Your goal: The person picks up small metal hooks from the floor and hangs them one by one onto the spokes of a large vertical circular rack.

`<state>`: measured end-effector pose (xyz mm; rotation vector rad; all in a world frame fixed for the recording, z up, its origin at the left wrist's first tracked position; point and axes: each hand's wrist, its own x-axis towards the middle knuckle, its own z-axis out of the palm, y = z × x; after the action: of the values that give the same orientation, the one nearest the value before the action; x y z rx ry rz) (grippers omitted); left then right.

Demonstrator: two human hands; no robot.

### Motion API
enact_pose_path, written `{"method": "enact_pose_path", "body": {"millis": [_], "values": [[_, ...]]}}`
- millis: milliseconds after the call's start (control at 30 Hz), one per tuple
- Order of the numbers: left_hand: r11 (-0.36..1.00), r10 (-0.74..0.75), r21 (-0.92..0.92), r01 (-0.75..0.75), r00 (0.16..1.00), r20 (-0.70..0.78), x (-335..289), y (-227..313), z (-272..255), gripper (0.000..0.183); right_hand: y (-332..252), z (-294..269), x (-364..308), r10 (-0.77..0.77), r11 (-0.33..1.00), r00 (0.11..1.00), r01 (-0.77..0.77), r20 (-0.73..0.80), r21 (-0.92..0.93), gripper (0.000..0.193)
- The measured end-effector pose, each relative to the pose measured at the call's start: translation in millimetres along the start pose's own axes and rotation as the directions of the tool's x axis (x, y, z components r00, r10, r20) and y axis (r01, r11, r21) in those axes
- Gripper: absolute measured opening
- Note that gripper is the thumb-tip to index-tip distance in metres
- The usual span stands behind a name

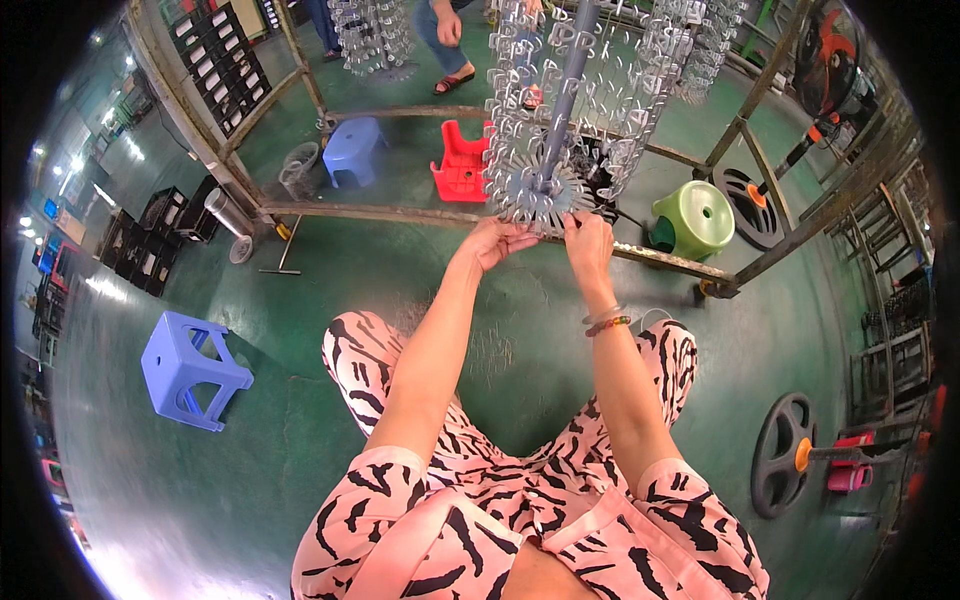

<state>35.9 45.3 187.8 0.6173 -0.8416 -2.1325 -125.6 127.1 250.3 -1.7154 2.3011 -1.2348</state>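
In front of me hangs a tall rack with a grey central pole (570, 98), ringed by many tiers of small bent metal pieces (513, 120). Its lowest tier is a round disc (524, 188) with metal pieces sticking out all around. At the near left of this disc's rim is my left hand (490, 243), fingers pressed together at the edge. My right hand (590, 245) pinches at the rim's near right, thumb and fingers closed. Whatever small piece either hand grips is too small to make out. A beaded bracelet (608, 326) circles my right wrist.
A rusty frame bar (380, 213) crosses just behind my hands. Around it stand a blue stool (354, 150), a red stool (462, 165) and a green stool (695, 218). Another blue stool (192, 370) is at left; a black round base (785, 455) at right. Another person's hand (449, 30) shows beyond.
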Motion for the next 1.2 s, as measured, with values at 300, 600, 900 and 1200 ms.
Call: {"method": "enact_pose_path", "body": {"millis": [300, 600, 900, 1200], "values": [[0.993, 0.063, -0.09, -0.072, 0.993, -0.096, -9, -8, 8, 0.022, 19, 14, -21, -0.014, 0.914, 0.998, 0.039, -0.065, 0.403, 0.021], [0.973, 0.132, -0.173, -0.155, 0.982, -0.135, -14, -19, 5, 0.02, 22, 28, -30, 0.067, 0.869, 0.992, -0.007, -0.104, 0.494, 0.019], [0.956, 0.195, -0.171, -0.238, 0.952, -0.235, -16, -17, 7, 0.017, 10, 33, -31, -0.122, 0.922, 0.978, 0.175, -0.169, 0.346, 0.017], [0.954, 0.219, -0.152, -0.259, 0.946, -0.239, -19, -17, 13, 0.018, -3, 28, -26, -0.138, 0.951, 0.987, 0.154, -0.079, 0.269, 0.019]]}}
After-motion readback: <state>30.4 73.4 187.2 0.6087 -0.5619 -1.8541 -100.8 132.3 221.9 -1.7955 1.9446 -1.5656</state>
